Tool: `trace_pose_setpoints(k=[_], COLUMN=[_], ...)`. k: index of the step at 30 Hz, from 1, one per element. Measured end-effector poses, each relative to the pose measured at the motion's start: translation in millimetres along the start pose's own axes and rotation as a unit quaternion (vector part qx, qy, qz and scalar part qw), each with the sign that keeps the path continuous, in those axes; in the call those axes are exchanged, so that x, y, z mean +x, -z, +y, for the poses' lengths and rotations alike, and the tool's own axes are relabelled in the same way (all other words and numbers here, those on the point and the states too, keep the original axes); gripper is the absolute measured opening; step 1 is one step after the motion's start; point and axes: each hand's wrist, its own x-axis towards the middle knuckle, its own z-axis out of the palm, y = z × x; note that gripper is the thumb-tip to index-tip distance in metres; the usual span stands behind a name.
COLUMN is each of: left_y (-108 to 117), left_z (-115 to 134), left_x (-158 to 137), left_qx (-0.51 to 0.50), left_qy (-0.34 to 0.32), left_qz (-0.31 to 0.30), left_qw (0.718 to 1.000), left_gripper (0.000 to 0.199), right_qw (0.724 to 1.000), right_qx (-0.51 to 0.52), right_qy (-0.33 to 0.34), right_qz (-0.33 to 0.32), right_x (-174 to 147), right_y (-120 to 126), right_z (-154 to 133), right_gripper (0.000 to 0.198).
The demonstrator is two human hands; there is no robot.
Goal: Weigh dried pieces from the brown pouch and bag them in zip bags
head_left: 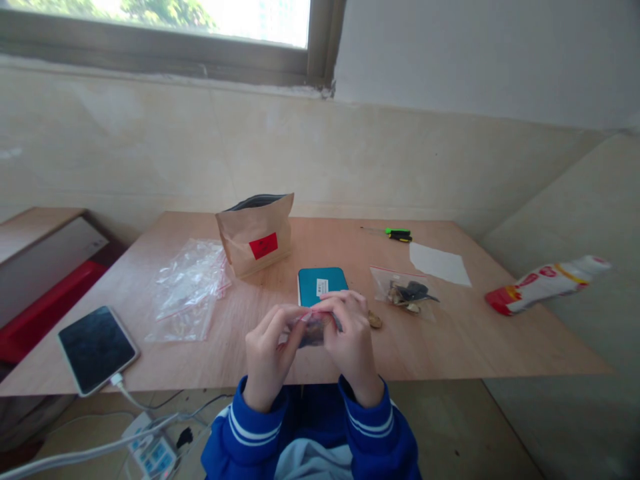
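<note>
Both hands meet near the table's front edge, pinching the top of a small clear zip bag (313, 332) with a pinkish-red seal line. Dark contents show through its plastic, too covered to name. My left hand (273, 343) is closed on the bag's left side, and my right hand (353, 337) is closed on its right side. Just behind the hands lies a flat teal-blue square object (311, 280) with a white label. Right of my right hand sits a small brown dried piece (375, 320). Beyond it lies another zip bag (406, 292) with dark and pale dried pieces inside.
A brown paper pouch (257, 233) stands open at the back. Clear plastic bags (187, 290) and a cabled tablet (99, 350) lie left. Green and black tools (399, 233), white paper (440, 263) and a red-and-white bottle (545, 285) are right. A power strip (150, 450) is below the table.
</note>
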Motion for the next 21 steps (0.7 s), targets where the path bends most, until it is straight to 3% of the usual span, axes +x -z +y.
trace_pose_setpoints(k=[8,15,21], left_y=[2,3,7], left_z=[1,2,-5], left_x=[9,12,11], left_qx=[0.017,0.004,-0.011], left_qy=[0.043,0.015,0.054], left_qz=[0.112,0.103,0.108], left_qw=[0.993,0.995,0.993], left_gripper=[0.004,0.003,0.005], right_qw=[0.995,0.996,0.991], right_qx=[0.023,0.017,0.002], right_qy=[0.077,0.087,0.082], right_qz=[-0.063,-0.032,-0.105], right_x=[23,20,20], right_y=[6,14,19], right_z=[9,19,31], right_gripper=[0.012,0.025,0.013])
